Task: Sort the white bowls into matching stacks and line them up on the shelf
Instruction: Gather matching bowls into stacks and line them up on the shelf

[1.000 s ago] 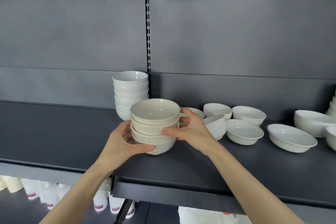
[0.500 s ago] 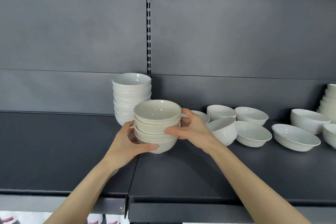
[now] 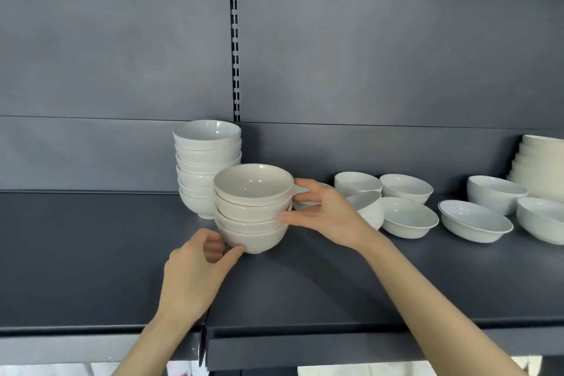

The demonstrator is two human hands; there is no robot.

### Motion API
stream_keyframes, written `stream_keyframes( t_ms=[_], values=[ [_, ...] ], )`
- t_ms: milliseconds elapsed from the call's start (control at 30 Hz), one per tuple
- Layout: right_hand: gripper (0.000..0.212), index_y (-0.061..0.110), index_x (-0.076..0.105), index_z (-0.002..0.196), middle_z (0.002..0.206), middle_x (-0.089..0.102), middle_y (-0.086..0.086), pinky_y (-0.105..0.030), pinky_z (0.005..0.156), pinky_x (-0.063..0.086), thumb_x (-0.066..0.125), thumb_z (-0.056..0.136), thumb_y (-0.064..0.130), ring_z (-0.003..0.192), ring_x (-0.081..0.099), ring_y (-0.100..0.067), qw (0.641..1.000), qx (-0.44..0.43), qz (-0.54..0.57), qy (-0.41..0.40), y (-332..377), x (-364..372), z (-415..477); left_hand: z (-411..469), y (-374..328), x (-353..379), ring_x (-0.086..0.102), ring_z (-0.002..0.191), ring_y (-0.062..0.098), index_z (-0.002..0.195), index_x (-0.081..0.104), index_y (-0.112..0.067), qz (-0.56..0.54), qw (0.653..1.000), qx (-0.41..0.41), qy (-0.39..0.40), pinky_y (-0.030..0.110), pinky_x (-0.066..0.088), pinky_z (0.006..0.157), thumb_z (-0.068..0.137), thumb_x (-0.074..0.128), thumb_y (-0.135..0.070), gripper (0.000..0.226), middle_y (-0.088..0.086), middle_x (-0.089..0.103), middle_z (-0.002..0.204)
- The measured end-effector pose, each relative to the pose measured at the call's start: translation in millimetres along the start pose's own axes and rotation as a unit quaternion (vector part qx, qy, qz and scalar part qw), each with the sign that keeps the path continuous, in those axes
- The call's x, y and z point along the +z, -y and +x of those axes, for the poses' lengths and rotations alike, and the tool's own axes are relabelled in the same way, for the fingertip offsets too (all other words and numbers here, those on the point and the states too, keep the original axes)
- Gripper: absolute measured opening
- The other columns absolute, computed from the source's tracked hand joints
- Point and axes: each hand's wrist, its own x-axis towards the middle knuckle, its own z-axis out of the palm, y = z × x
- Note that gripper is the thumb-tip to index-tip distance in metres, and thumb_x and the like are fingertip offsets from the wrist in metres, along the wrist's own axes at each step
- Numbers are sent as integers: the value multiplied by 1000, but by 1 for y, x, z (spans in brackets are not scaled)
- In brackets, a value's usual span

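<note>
A front stack point(image 3: 253, 207) of four cream-white bowls is seen standing on the dark grey shelf point(image 3: 335, 284), near its middle. It is placed just in front of a tall stack point(image 3: 206, 168) of whiter, deeper bowls, which is set close to the back panel point(image 3: 366, 70) and partly covered by it. The front stack is held from the right by the right hand point(image 3: 325, 214): the fingers are spread and curled against its side, the forefinger is laid at the rim of the top bowl, and the thumb is pressed on the third bowl down. The left hand point(image 3: 195, 265) is placed low at the stack's left. Its thumb is laid against the foot of the lowest bowl, but its curled fingers are blurred, so whether the bowl is gripped by them cannot be told. To the right, loose bowls point(image 3: 409, 217) are scattered over the shelf: two deep ones are set at the back, one is tilted just behind the right wrist, and shallower, wider ones are spread further right. A far stack point(image 3: 540, 162) of large bowls is cut off by the right edge. A slotted upright point(image 3: 234, 55) is seen in the back panel above the tall stack.
</note>
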Motion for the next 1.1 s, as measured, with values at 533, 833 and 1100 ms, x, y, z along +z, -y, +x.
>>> stream_keyframes(
  t_ms=[533,833,1100],
  values=[
    [51,51,54,114,127,53,16,-35,100,46,79,70,45,116,51,-6,980,63,-179,-53,-43,-124,-43,15,-84,116,60,106,12,146,24,-31,-8,960,69,270,24,45,89,86,66,-35,74,-2,53,123],
    [12,20,69,87,92,68,-3,-25,81,48,76,79,26,80,63,-11,980,10,-201,9,-57,-141,-23,27,-85,144,66,88,-2,96,61,-25,-45,969,72,234,7,46,72,78,76,-27,24,-9,71,96],
    [11,11,72,75,74,71,3,-13,70,48,80,71,5,71,67,-7,996,-66,-11,-55,-67,-177,-39,20,-120,150,64,102,4,127,44,-27,-185,964,51,183,15,52,78,74,81,-18,65,-6,64,111]
  ],
)
